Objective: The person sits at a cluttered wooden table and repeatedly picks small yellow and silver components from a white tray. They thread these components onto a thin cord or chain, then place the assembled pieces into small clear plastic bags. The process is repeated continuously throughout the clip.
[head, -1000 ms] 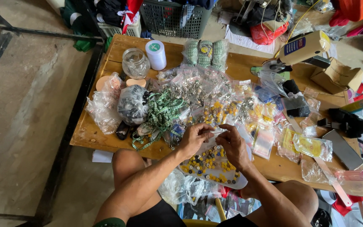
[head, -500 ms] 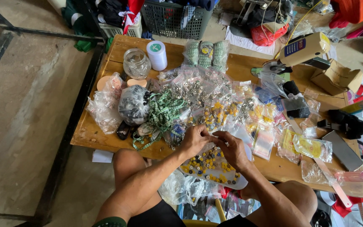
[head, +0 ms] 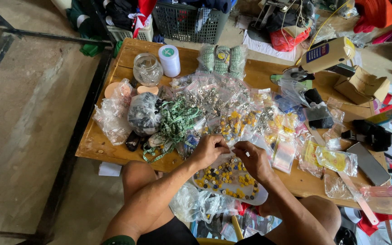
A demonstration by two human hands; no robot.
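Observation:
My left hand (head: 208, 150) and my right hand (head: 253, 159) meet fingertip to fingertip at the near edge of a low wooden table (head: 97, 144). Both pinch a small clear plastic bag (head: 231, 148) between them; what is in it is too small to tell. Right under the hands lies a white tray (head: 260, 198) filled with several small yellow and dark blue buttons (head: 223, 174), resting partly over my lap. Just beyond the hands, a heap of small clear bags with metal and yellow pieces (head: 232, 113) covers the table's middle.
A green patterned ribbon (head: 174, 124) and a bag of dark parts (head: 142, 113) lie to the left. A glass jar (head: 147, 69) and a white roll (head: 169, 60) stand at the back. A cardboard box (head: 363, 85), black tools (head: 372, 135) and a grey basket (head: 189, 19) sit beyond.
My hands have drawn closer together above the tray, and the small bag between them is now mostly covered by my fingers. The things on the table have not moved.

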